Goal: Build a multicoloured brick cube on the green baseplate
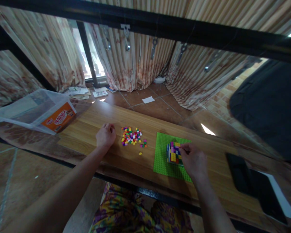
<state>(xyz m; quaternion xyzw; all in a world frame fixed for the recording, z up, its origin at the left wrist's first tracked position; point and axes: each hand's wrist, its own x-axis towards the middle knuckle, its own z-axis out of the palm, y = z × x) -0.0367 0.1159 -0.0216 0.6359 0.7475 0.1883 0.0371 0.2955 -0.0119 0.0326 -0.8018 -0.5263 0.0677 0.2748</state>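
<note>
Green plastic baseplate point(160, 158) lies on the wooden tabletop point(87, 132), right of centre, and bears a small block build point(173, 153) of yellow, purple, red, blue and white bricks. The right hand point(194, 158) reaches over the baseplate from its right side, thumb and fingers drawn together, the tips at the right side of the build; whether a loose brick sits between them cannot be told.

Left of the baseplate, loose bricks point(131, 136) in many colours lie in a spread pile, with a small cluster at its right edge and one yellow brick point(140, 153) apart from it, nearer the person. The left hand point(105, 135) is just beside the pile on its left, fingers curled inward; whether they hold anything cannot be told.

A clear plastic bin point(31, 115) with an orange label point(59, 119) stands at the far left. To the right are two flat black objects point(241, 174), one partly over a white sheet point(282, 194). Patterned curtains point(121, 64) hang beyond the tabletop.
</note>
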